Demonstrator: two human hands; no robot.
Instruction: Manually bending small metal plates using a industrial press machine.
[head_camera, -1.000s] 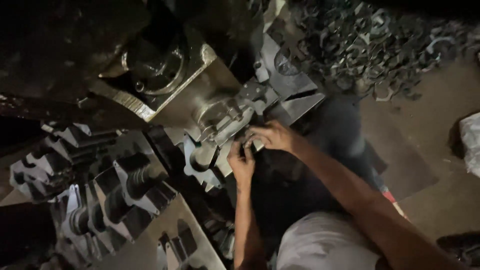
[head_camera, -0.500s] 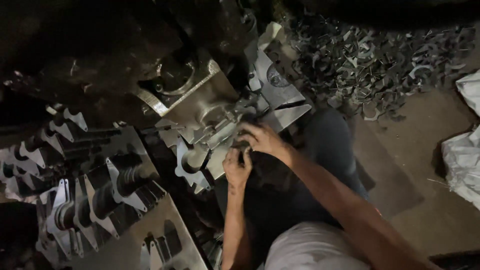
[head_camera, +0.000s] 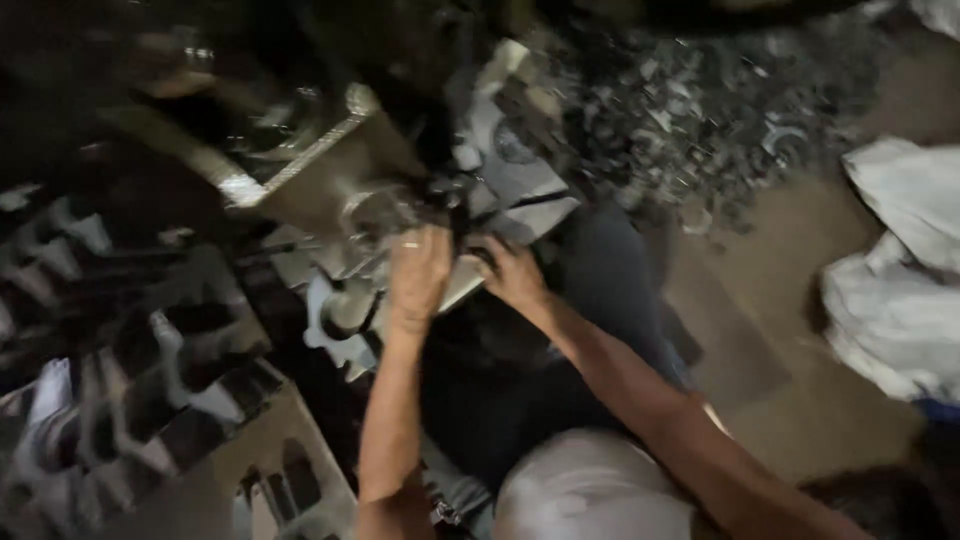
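The picture is blurred by motion, so small details are hard to read. Both hands work at a pale metal plate (head_camera: 470, 280) that lies at the front edge of a dark machine (head_camera: 330, 170). The left hand (head_camera: 418, 272) rests on the plate's left part with the palm down and the fingers (head_camera: 408, 240) bent over the metal towards the machine; whether they clamp it or only press on it I cannot tell. The right hand (head_camera: 512, 272) is just beside it, on the plate's right end, fingers curled around the edge in a grip. Left of the machine stand rows of grey notched metal parts (head_camera: 150, 350), stacked upright. Beyond the machine, to its right, lies a heap of small dark metal scraps (head_camera: 690, 90) on the floor. Farther right of that heap sit white sacks (head_camera: 900, 270).
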